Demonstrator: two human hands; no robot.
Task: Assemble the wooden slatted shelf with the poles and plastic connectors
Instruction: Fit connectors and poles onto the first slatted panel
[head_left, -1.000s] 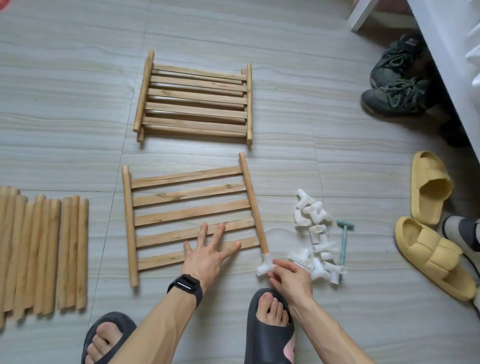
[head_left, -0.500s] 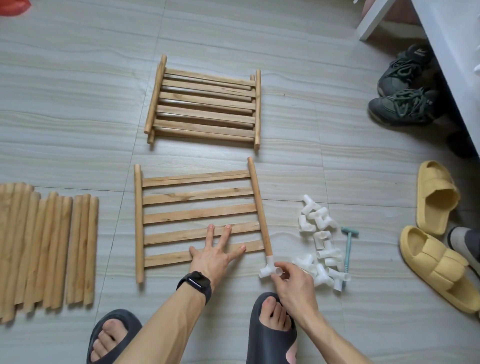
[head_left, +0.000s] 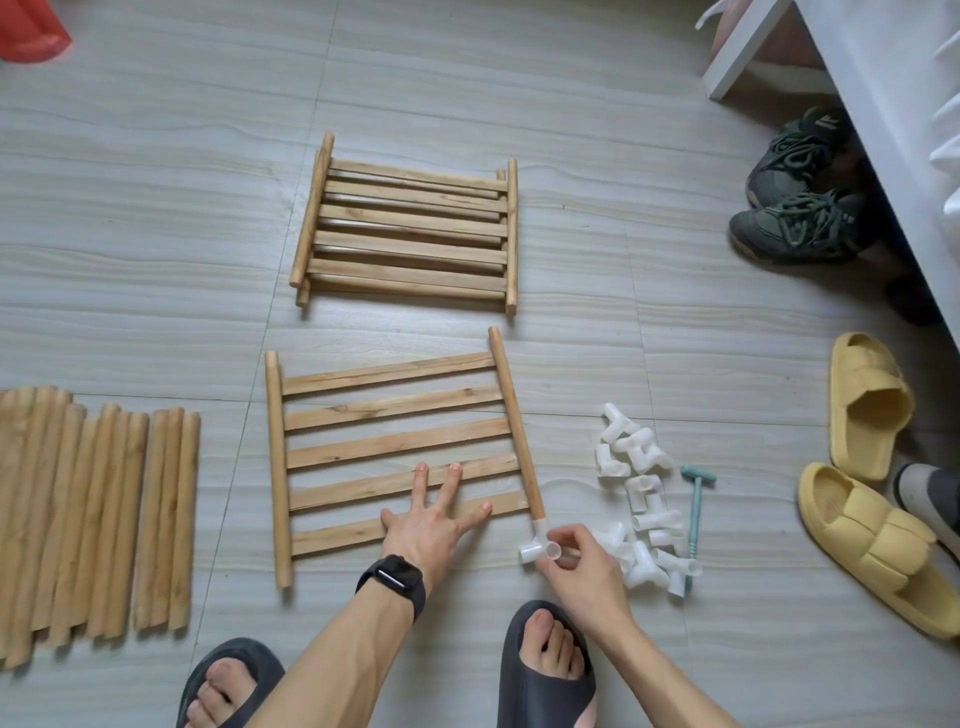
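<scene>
Partly covering it, right hand (head_left: 584, 569) pinches the connector (head_left: 535, 548); left hand (head_left: 427, 526) splays flat on slats (head_left: 337, 491).

The left hand (head_left: 431, 525) presses flat on the near shelf (head_left: 395, 447). The right hand (head_left: 582, 564) pinches a connector (head_left: 540, 545) on its right rail's near end, beside the connector pile (head_left: 641, 499).

Bright, even daylight; soft shadows; sharp focus; wide-angle bending at edges.

left hand (head_left: 427, 530): flat, fingers (head_left: 420, 486) spread | right hand (head_left: 582, 567): fingers pinch connector (head_left: 535, 546)
</scene>
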